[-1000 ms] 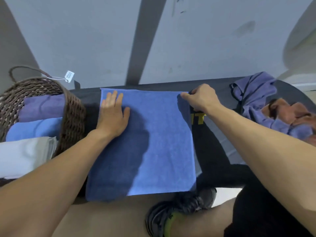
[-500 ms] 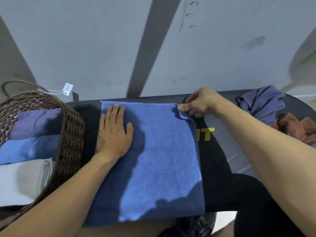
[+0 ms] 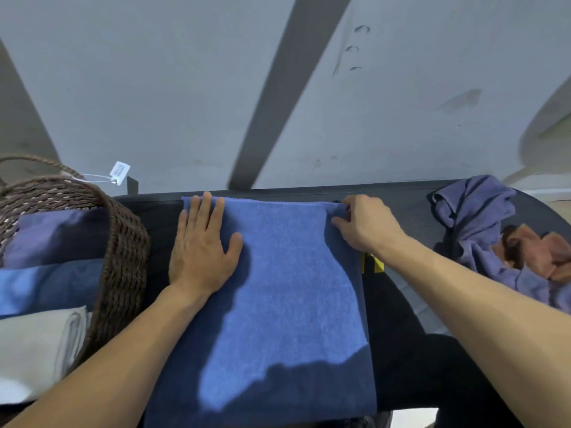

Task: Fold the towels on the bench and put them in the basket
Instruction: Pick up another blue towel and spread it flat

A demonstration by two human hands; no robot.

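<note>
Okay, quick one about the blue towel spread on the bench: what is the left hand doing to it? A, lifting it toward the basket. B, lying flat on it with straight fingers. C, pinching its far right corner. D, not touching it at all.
B: the left hand lies palm-down, fingers straight, on the blue towel near its far left corner; the right hand is the one at the far right corner.

A towel [image 3: 296,304] lies spread on the bench [image 3: 401,304] before me. My left hand [image 3: 200,251] rests flat on its far left part; my right hand [image 3: 364,223] pinches its far right corner. The basket [image 3: 123,242] stands to the left with folded towels [image 3: 46,273] inside. Crumpled towels [image 3: 494,236] lie at the right.
</note>
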